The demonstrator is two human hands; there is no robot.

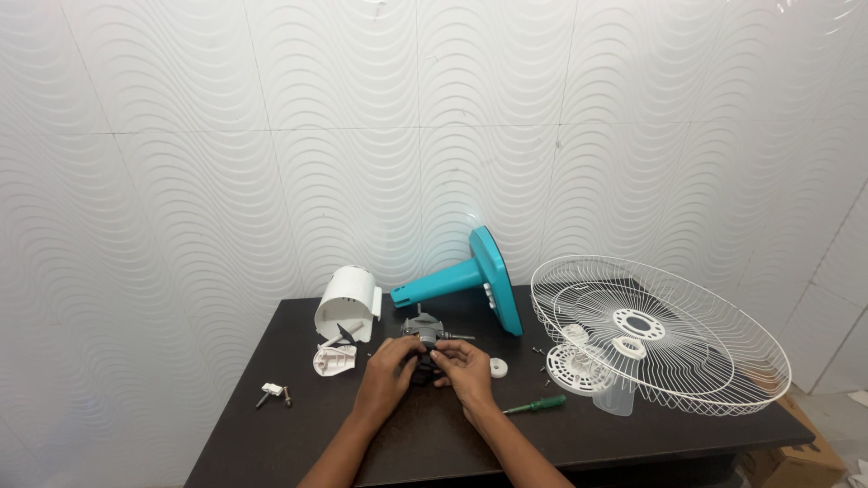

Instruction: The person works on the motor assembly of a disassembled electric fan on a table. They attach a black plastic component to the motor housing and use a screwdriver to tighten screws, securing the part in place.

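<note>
Both my hands meet over a small grey fan motor (425, 331) at the middle of a dark table (298, 434). My left hand (387, 370) grips a dark part of the motor from the left. From the right, my right hand (467, 369) pinches the same dark part with its fingers. The piece between my fingers is mostly hidden. The motor's shaft points right.
A white motor cover (348, 303) and a white plastic piece (334, 360) lie to the left. A teal fan stand (475, 278) lies behind. White wire fan guards (687, 348) rest at the right. A green screwdriver (537, 405), a white knob (498, 367), loose screws and a small part (273, 390) lie around.
</note>
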